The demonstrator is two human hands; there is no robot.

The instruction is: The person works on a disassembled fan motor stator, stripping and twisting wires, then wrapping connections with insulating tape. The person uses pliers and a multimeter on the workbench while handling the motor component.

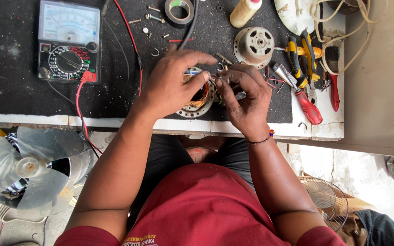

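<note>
Both hands worked over the motor stator [197, 98] on the desk [115, 122]: left hand [172, 84] gripped its copper-wound rim, right hand [245, 93] pinched thin wires [215, 77] beside it. Cream bottle [245, 11] contents hidden.

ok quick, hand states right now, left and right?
Left hand: closed on the motor coil, fingers pinching its wires.
Right hand: fingertips pinched on the same wires; anything else held cannot be told.
</note>
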